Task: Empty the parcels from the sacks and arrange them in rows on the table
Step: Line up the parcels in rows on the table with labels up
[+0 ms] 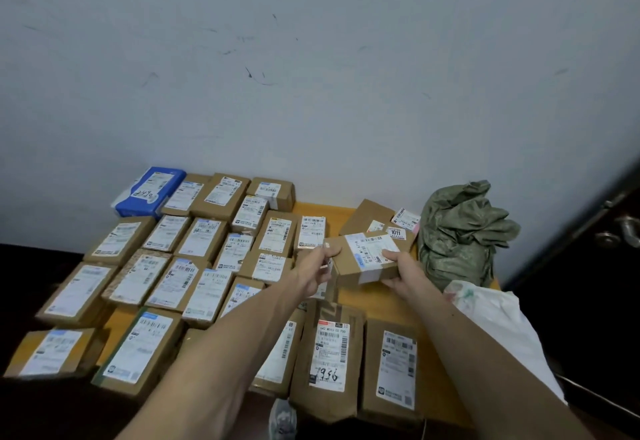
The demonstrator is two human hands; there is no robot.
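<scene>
1. My left hand (317, 268) gripped the left end of a small brown box (360, 268), thumb on top and fingers curled beneath.
2. My right hand (403, 271) held the same box at its right end, thumb lying on the white label and fingers wrapped under the bottom edge.
3. The box hung tilted above the right middle part of the orange table (337, 212), clear of the surface as far as I could tell.
4. Labelled parcels lay in rows across the left and middle of the table, label side up, most touching their neighbours.
5. A blue-wrapped parcel (152, 193) sat at the far left corner, against the wall (311, 75).
6. Nearest me lay a long parcel marked 7956 (329, 356), with another brown parcel (394, 370) just beside it on the right.
7. Behind the held box sat a cardboard box with a 1011 sticker (367, 217).
8. A crumpled green sack (457, 235) stood at the table's far right, near the wall.
9. A white sack (498, 321) draped over the right edge, under my right forearm.
10. A dark door with a metal handle (627, 228) stood at the far right.
</scene>
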